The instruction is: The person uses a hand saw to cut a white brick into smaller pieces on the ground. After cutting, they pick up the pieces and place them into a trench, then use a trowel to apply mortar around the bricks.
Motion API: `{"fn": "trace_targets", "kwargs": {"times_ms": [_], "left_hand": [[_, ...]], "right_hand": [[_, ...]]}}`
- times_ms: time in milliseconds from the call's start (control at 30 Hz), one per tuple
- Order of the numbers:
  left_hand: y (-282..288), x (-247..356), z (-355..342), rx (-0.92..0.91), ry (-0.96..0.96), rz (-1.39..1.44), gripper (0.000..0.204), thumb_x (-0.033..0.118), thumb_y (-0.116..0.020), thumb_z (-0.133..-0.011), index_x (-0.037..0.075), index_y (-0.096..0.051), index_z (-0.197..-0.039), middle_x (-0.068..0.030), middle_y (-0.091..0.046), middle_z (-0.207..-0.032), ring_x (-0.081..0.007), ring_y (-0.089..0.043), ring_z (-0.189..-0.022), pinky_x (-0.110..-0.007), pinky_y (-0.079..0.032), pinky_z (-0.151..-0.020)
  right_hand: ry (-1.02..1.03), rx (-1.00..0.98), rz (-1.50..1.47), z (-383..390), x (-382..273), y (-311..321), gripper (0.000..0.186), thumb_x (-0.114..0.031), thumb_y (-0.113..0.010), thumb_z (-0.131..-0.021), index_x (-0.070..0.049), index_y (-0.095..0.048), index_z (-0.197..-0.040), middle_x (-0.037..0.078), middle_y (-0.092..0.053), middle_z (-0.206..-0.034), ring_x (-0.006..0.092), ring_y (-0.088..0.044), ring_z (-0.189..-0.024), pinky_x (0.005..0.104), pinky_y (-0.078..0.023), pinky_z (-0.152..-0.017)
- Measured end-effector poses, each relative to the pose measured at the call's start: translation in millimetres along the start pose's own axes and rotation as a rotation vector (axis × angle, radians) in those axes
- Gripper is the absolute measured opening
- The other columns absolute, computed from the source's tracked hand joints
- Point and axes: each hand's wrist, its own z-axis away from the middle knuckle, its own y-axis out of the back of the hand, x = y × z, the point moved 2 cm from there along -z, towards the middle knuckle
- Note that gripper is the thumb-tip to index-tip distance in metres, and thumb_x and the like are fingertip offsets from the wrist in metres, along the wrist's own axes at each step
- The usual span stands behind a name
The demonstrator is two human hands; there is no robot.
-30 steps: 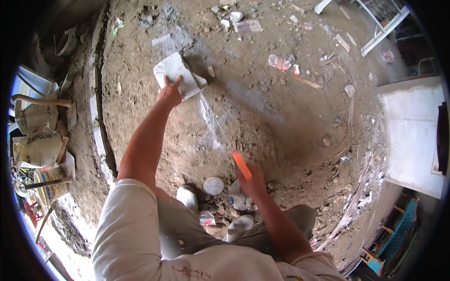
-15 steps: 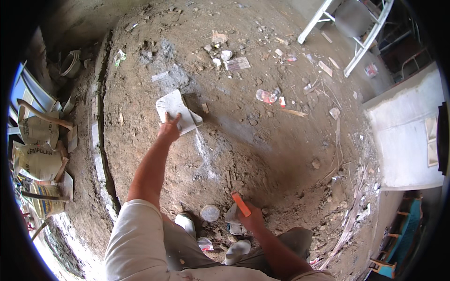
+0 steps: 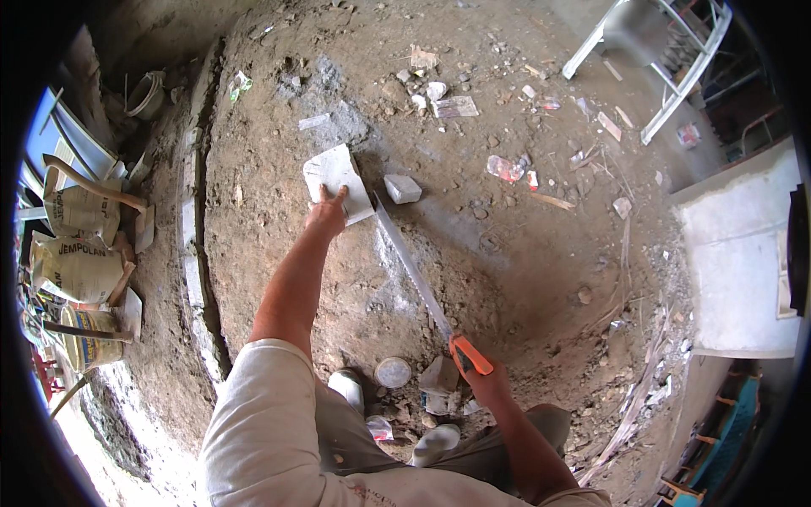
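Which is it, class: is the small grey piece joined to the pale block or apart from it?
Apart: ground shows between the small grey piece and the pale block under the left hand.

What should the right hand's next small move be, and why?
I'd probably have the right hand ease the saw back, clear of the block. The blade's tip sits close by the block's right edge, while the small piece lies apart from it, so that side seems to need no more cutting. The left hand on the block should steady it.
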Motion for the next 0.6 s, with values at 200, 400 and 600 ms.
{"fn": "trace_targets", "kwargs": {"times_ms": [200,400,600], "left_hand": [[-2.0,0.1,0.8,-0.014,0.002,0.068,0.078,0.008,-0.051,-0.09,0.037,-0.02,-0.154,-0.0212,-0.003,-0.162,-0.0467,-0.041,-0.134,-0.049,-0.048,-0.103],[-1.0,7.2,1.2,0.028,-0.044,0.026,0.082,0.029,-0.064,-0.085,0.032,-0.021,-0.155,-0.0234,-0.004,-0.161,-0.0444,-0.028,-0.143,-0.053,-0.042,-0.108],[15.3,35.1,5.9,0.145,0.344,0.437,0.116,0.069,-0.072,-0.07,0.034,-0.005,-0.157,-0.0166,0.011,-0.162,-0.047,-0.008,-0.147,-0.057,-0.034,-0.112]], "right_hand": [[0.175,0.053,0.123,21.6,-17.8,-12.4,0.018,-0.013,-0.062,-0.084,-0.005,-0.059,-0.1,0.016,-0.058,-0.07,0.0374,-0.058,-0.061,0.046,-0.044,-0.055],[0.152,0.072,0.103,32.3,-32.8,-20.7,0.018,-0.012,-0.063,-0.083,-0.006,-0.059,-0.1,0.019,-0.061,-0.076,0.0422,-0.062,-0.07,0.0479,-0.047,-0.058],[0.165,0.115,0.088,46.0,-19.3,-7.5,0.028,-0.007,-0.059,-0.082,-0.004,-0.06,-0.11,0.015,-0.057,-0.073,0.0321,-0.057,-0.063,0.0451,-0.046,-0.059]]}}
